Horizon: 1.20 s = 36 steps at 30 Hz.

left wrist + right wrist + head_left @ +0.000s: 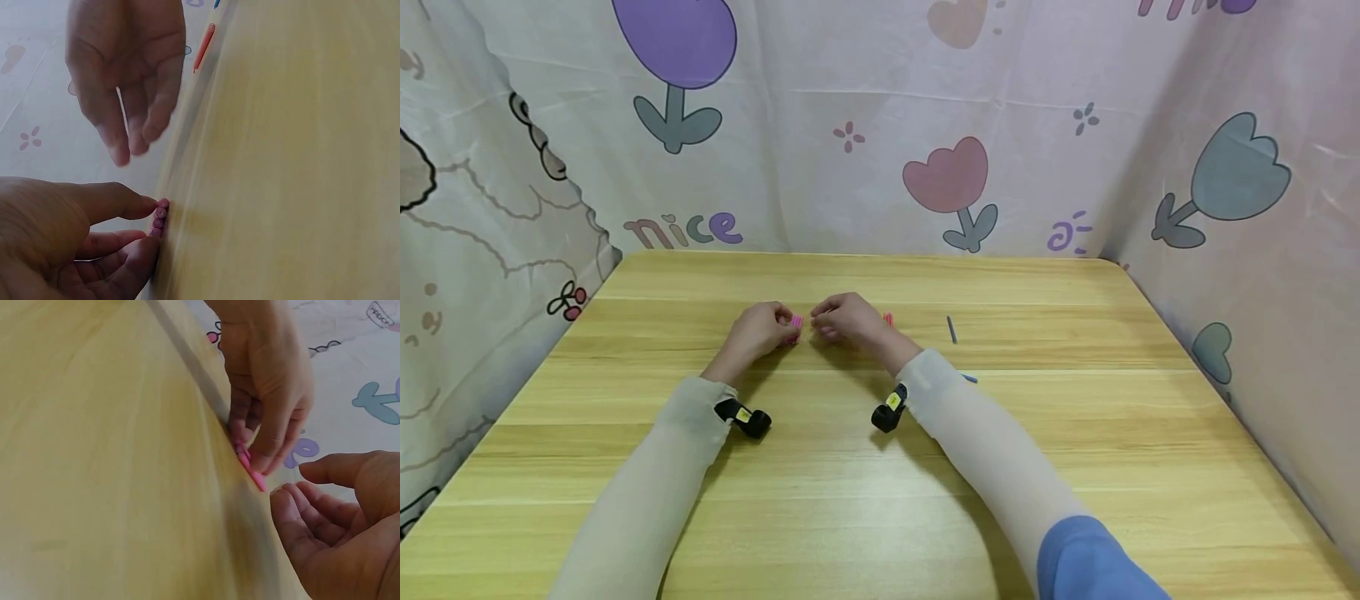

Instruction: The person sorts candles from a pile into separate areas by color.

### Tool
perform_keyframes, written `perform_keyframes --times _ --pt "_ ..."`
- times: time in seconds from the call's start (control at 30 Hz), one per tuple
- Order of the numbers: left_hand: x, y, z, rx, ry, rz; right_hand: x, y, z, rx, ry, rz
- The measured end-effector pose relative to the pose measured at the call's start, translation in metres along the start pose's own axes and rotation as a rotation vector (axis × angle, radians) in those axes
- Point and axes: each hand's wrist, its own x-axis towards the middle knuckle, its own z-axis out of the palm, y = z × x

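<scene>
My left hand is over the table left of centre, pinching a small row of pink sticks between thumb and fingers. Seen from the left wrist, several round pink stick ends line up between the thumb and the fingers. My right hand hovers just right of the sticks, with fingers loosely bent and a gap between thumb and fingertips. In the right wrist view nothing shows between its fingers, and the tip of a pink stick points toward them.
A red stick lies behind the right wrist. Farther right are a dark blue stick and another blue stick, partly covered by the right sleeve. The wooden table ends at a printed cloth at the back.
</scene>
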Motion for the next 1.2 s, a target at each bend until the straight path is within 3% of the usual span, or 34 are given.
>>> perform_keyframes --times 0.47,0.73,1.2 --pt "-0.001 0.004 -0.001 -0.008 -0.024 -0.022 -0.032 0.001 -0.030 -0.264 -0.074 -0.150" --pt "-0.001 0.005 -0.001 -0.004 -0.025 -0.027 -0.050 0.010 -0.053 -0.505 -0.008 -0.233" --pt "-0.002 0.004 -0.002 -0.007 -0.031 -0.005 -0.080 0.032 -0.098 -0.591 0.060 -0.225"
